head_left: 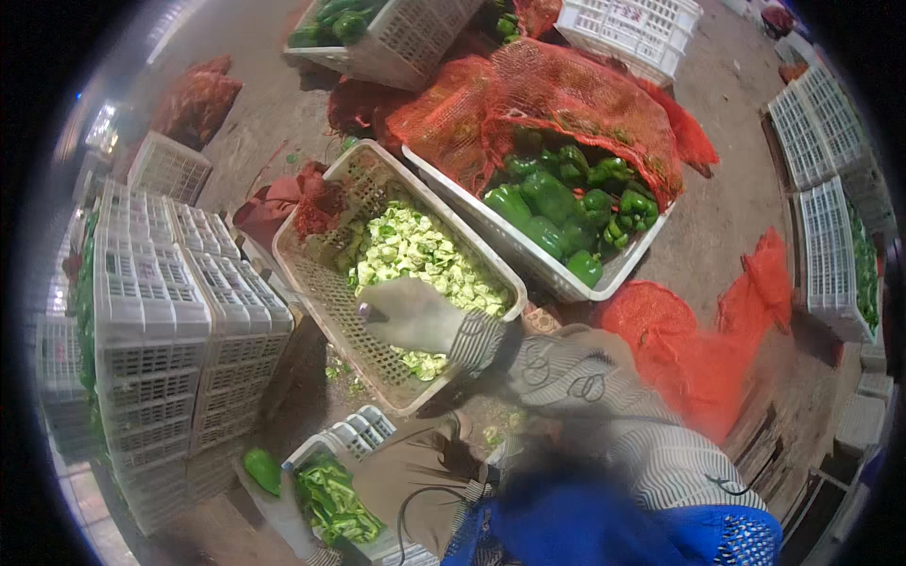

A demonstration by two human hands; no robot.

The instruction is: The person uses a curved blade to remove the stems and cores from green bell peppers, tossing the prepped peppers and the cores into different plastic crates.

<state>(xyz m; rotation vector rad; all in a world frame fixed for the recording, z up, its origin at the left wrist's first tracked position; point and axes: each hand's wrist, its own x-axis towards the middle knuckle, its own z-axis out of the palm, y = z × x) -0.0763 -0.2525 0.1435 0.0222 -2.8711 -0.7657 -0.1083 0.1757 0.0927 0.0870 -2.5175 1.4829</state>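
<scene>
My left hand point(286, 517), in a pale glove, is at the lower left and grips a whole green pepper point(262, 472). Close beside it, a small white basket point(363, 431) holds cut green pepper pieces point(335, 503). My right hand point(411, 314), also gloved and somewhat blurred, is over a dirty off-white crate point(412, 404) with many pale green pepper cores point(415, 247) in it. Its fingers look closed, and a small purplish tip pokes out at their end; I cannot make out what it belongs to.
A white crate of whole green peppers point(547, 212), partly covered by red mesh sacks point(585, 94), stands beyond the cores. Stacked white crates point(151, 330) rise at the left, more crates point(835, 226) at the right. Another red mesh sack point(708, 340) lies on the ground.
</scene>
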